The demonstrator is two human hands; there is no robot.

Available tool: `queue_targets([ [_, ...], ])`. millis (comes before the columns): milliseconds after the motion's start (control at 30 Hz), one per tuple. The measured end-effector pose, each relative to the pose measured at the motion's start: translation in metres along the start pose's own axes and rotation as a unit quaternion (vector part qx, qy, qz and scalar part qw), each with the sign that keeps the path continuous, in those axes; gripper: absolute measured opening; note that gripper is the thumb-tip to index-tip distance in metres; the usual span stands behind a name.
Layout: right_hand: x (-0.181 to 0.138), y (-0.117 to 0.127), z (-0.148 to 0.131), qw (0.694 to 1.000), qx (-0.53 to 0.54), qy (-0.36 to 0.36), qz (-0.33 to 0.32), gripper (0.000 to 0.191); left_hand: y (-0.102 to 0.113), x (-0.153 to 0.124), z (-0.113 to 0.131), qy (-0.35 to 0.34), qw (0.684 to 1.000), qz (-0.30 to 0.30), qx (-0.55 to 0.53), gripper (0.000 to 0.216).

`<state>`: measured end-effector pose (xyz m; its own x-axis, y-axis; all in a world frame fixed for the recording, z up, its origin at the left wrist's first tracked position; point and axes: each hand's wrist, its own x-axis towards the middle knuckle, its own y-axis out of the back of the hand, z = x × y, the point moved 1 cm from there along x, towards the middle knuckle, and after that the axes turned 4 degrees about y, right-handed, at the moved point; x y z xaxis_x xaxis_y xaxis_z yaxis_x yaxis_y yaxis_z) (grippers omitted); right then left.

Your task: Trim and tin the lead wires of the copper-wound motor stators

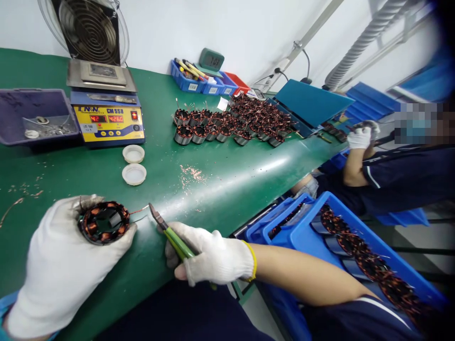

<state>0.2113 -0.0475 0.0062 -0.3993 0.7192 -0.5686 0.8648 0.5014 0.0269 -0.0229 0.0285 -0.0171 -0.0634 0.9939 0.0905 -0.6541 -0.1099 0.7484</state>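
My left hand [67,255], in a white glove, is wrapped around a motor stator [104,222] with copper windings and a dark rim. A thin copper lead [138,210] sticks out from its right side. In my right hand [213,255], also gloved, are green-handled cutting pliers [172,234]. The tips of the pliers point up and left, close to the end of the lead; whether they touch it I cannot tell. Copper clippings [192,176] lie scattered on the green table [227,163] beyond the pliers.
Many stators [220,125] stand grouped toward the back. Left are a yellow-and-blue CM558 unit [110,123], a fan [88,28], a purple bin [35,113] and two white lids [134,174]. A blue crate [302,232] of stators stands at right. Beyond it, a co-worker's gloved hand [359,137] holds something.
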Motion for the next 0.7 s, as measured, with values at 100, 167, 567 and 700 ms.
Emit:
queue_targets([
  [100, 0.001, -0.001, -0.001, 1.000, -0.008, 0.001, 0.006, 0.038, 0.001, -0.001, 0.001, -0.077, 0.996, 0.022, 0.024, 0.052],
  [167, 0.001, -0.002, -0.001, 1.000, -0.017, 0.002, 0.009, 0.034, 0.001, -0.001, 0.000, -0.099, 0.994, 0.031, 0.027, 0.052],
  [567, -0.001, -0.008, -0.005, 0.998, -0.029, 0.034, 0.046, 0.041, -0.002, -0.003, 0.003, -0.129, 0.990, 0.047, 0.034, 0.054],
  [700, -0.004, -0.003, -0.010, 0.992, -0.106, 0.006, 0.064, 0.045, -0.002, -0.002, 0.005, -0.078, 0.996, 0.028, 0.014, 0.057],
])
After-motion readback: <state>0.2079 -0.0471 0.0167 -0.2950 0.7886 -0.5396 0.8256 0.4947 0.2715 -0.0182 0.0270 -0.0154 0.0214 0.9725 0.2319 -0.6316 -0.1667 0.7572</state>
